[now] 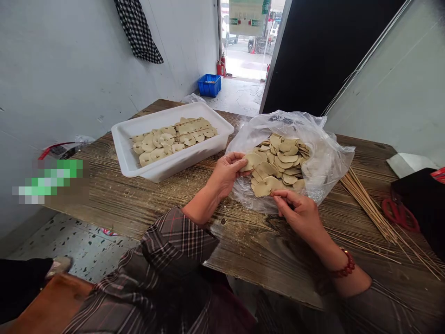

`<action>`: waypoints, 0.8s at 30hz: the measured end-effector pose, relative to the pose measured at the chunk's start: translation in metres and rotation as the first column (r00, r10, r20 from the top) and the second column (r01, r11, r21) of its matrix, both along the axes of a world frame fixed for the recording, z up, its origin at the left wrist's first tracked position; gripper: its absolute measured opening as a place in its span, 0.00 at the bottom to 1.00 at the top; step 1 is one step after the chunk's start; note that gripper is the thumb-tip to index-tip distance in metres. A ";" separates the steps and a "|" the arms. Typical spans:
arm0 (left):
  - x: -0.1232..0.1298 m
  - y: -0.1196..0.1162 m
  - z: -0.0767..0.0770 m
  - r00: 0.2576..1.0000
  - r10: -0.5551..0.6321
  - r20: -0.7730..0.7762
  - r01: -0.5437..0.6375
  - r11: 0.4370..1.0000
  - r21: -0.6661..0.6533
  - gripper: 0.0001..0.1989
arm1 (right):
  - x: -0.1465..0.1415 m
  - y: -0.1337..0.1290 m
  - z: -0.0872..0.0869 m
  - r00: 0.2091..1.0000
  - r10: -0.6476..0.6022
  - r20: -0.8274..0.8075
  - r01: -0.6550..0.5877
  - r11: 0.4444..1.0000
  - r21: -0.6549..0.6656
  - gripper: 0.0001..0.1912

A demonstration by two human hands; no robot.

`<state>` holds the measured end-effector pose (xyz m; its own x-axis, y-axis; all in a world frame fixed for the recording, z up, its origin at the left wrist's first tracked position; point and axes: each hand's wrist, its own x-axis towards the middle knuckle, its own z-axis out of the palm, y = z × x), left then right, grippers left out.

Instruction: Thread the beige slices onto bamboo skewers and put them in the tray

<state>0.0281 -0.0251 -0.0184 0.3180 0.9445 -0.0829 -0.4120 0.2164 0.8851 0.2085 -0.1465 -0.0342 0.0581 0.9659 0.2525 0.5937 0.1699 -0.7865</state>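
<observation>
My left hand pinches a flat, round beige slice at the near left side of a clear plastic bag. Between the fingertips of my right hand is the end of a thin bamboo skewer. It runs into beige slices just in front of the hand; how many are threaded on it I cannot tell. A heap of loose slices fills the open bag. To the left, a white plastic tub contains skewered slices lying flat.
Loose bamboo skewers lie to the right on the wooden table, beside red-handled scissors. A blue crate and fire extinguishers stand on the floor near the doorway. At lower left, another person's shoe shows.
</observation>
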 end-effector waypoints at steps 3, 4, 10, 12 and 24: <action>0.000 0.000 0.001 1.000 0.006 0.019 -0.006 1.000 -0.027 0.13 | 0.000 0.000 -0.002 1.000 0.010 -0.005 -0.010 1.000 0.000 0.14; 0.000 0.000 0.001 0.999 0.010 0.030 -0.008 0.999 -0.041 0.13 | 0.000 0.000 -0.002 1.000 0.013 -0.006 -0.013 1.000 0.003 0.14; 0.000 0.000 0.001 0.998 0.024 0.061 -0.016 0.991 -0.132 0.09 | 0.001 0.000 -0.001 1.000 0.022 -0.003 -0.022 1.000 0.008 0.14; 0.000 0.001 0.000 0.998 0.024 0.066 -0.014 0.989 -0.148 0.09 | 0.000 -0.001 0.000 1.000 0.022 -0.004 -0.021 1.000 0.010 0.14; 0.004 -0.006 0.002 0.997 -0.013 0.070 0.026 0.982 -0.189 0.06 | -0.002 0.000 0.001 0.999 0.001 -0.044 0.001 1.000 0.031 0.14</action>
